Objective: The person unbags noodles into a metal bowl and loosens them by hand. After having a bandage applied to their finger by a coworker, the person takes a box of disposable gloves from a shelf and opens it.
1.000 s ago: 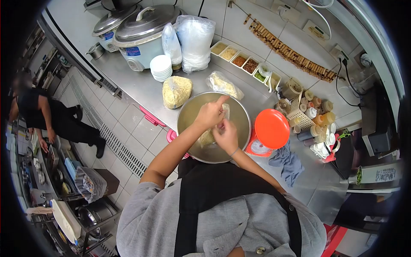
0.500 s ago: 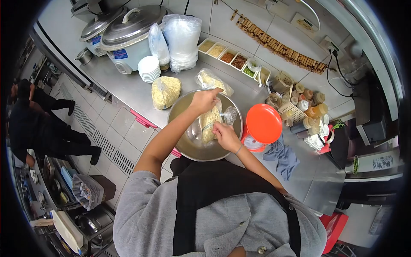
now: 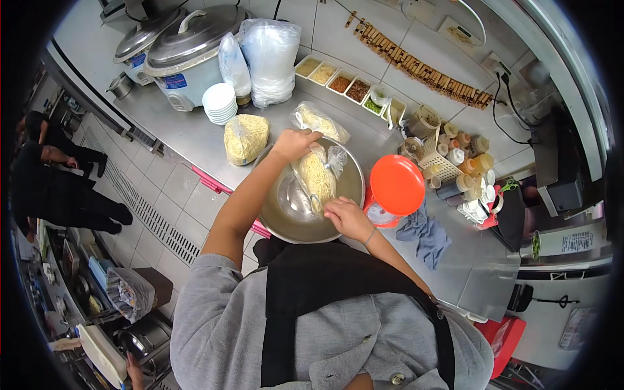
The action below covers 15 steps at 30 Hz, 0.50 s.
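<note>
A knotted clear bag of pale noodles (image 3: 316, 174) is held over the large steel bowl (image 3: 276, 211). My left hand (image 3: 297, 143) is closed at the bag's upper end, near the bowl's far rim. At the bag's lower end, my right hand (image 3: 348, 218) has its fingers pressed together on the plastic. Behind the bowl on the steel counter lie a rounded bag of noodles (image 3: 246, 139) and a longer bag of noodles (image 3: 320, 122). Right of the bowl, an orange-red plate (image 3: 397, 185) sits on a scale (image 3: 381, 215).
Rice cookers (image 3: 188, 62), stacked white dishes (image 3: 220, 103) and plastic bags (image 3: 270, 62) stand at the back left. Topping trays (image 3: 341, 84), a bottle basket (image 3: 439, 159) and a blue-grey cloth (image 3: 423, 237) are rightward. People in dark clothes (image 3: 62, 188) are at far left.
The noodle bag has come up and turned more into view. My right hand has moved down and away from my left hand. The camera view has shifted, and the people at left have moved.
</note>
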### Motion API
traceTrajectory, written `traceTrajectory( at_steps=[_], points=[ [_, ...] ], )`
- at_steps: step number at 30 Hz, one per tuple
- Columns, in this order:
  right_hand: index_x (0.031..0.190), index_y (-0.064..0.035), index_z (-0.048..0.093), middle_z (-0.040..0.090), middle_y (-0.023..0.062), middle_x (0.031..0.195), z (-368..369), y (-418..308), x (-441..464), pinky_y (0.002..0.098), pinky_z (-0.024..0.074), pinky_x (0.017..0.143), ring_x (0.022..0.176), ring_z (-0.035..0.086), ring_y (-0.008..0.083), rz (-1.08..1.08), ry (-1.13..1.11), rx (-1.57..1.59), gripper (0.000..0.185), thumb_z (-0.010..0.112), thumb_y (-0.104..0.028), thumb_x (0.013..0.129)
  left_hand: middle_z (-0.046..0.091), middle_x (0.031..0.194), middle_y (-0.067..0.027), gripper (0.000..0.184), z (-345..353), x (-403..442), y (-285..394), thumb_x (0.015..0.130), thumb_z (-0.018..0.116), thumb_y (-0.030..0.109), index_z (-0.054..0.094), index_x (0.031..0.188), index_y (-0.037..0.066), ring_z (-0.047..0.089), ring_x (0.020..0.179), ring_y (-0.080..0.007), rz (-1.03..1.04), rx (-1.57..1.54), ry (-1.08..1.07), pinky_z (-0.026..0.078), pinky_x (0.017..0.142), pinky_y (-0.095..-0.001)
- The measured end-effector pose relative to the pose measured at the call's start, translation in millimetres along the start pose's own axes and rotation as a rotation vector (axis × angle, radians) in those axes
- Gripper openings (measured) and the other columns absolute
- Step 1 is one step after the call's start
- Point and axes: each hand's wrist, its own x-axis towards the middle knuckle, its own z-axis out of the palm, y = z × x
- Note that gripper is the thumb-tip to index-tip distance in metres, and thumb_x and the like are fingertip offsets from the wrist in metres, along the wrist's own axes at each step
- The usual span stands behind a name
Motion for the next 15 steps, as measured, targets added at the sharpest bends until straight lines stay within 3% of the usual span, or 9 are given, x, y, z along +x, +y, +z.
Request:
traceTrajectory(
  at_steps=[5, 8, 10, 11, 13, 15],
  points=[
    [0.079, -0.007, 0.056, 0.054, 0.0064, 0.076, -9.5, -3.3, -6.2, 0.0396, 0.0422, 0.072, 0.079, 0.053, 0.0263, 0.065, -0.146, -0.084, 0.017, 0.061, -0.023, 0.082, 0.065, 0.078, -0.0061, 0.031, 7.3, -0.7, -9.5, 0.083, 0.059, 0.04, 0.059, 0.104, 0.018, 0.065, 0.069, -0.0265, 0.004, 0.074, -0.076, 0.05, 0.059, -0.039],
    [0.074, -0.0072, 0.058, 0.054, 0.0053, 0.078, -6.1, 0.0, -6.7, 0.0391, 0.0422, 0.072, 0.081, 0.052, 0.025, 0.036, -0.164, -0.134, 0.022, 0.064, -0.027, 0.08, 0.066, 0.083, -0.0077, 0.039, 6.0, -3.9, 2.5, 0.081, 0.063, 0.041, 0.056, 0.112, 0.017, 0.065, 0.074, -0.0284, -0.074, 0.007, -0.055, 0.051, 0.063, -0.0392],
    [0.073, -0.0075, 0.058, 0.054, 0.0048, 0.077, -7.2, 1.7, -2.1, 0.039, 0.0421, 0.072, 0.083, 0.051, 0.0246, 0.026, -0.116, -0.118, 0.023, 0.065, -0.028, 0.08, 0.067, 0.09, -0.0129, 0.055, 4.9, -14.4, 9.6, 0.078, 0.068, 0.039, 0.051, 0.122, 0.01, 0.065, 0.082, -0.0287, -0.423, -0.424, -0.175, 0.052, 0.071, -0.0371],
    [0.072, -0.0078, 0.059, 0.054, 0.0043, 0.077, -7.2, 2.3, 1.2, 0.0388, 0.042, 0.072, 0.085, 0.051, 0.0241, 0.017, -0.075, -0.101, 0.024, 0.065, -0.029, 0.08, 0.067, 0.09, -0.0129, 0.055, 6.6, -19.4, 11.1, 0.078, 0.068, 0.039, 0.051, 0.122, 0.01, 0.065, 0.082, -0.0287, -0.423, -0.416, -0.175, 0.052, 0.071, -0.0371],
    [0.075, -0.0073, 0.061, 0.054, 0.0057, 0.082, -12.4, 1.1, 19.4, 0.0398, 0.0416, 0.075, 0.087, 0.049, 0.0258, 0.031, -0.017, -0.082, 0.021, 0.067, -0.027, 0.079, 0.066, 0.097, -0.0189, 0.07, 32.7, -33.4, 3.3, 0.074, 0.072, 0.038, 0.045, 0.127, -0.001, 0.065, 0.088, -0.0268, -0.837, -0.771, -0.145, 0.05, 0.079, -0.0342],
    [0.081, -0.0047, 0.06, 0.054, 0.0106, 0.088, -9.4, 1.9, 40.2, 0.0386, 0.0415, 0.078, 0.088, 0.05, 0.0298, 0.082, 0.337, -0.123, 0.023, 0.07, -0.025, 0.076, 0.065, 0.097, -0.0207, 0.076, 61.7, -49.0, -6.4, 0.072, 0.073, 0.035, 0.041, 0.127, -0.006, 0.064, 0.09, -0.0236, -0.924, -0.918, -0.081, 0.05, 0.081, -0.0322]
  ],
)
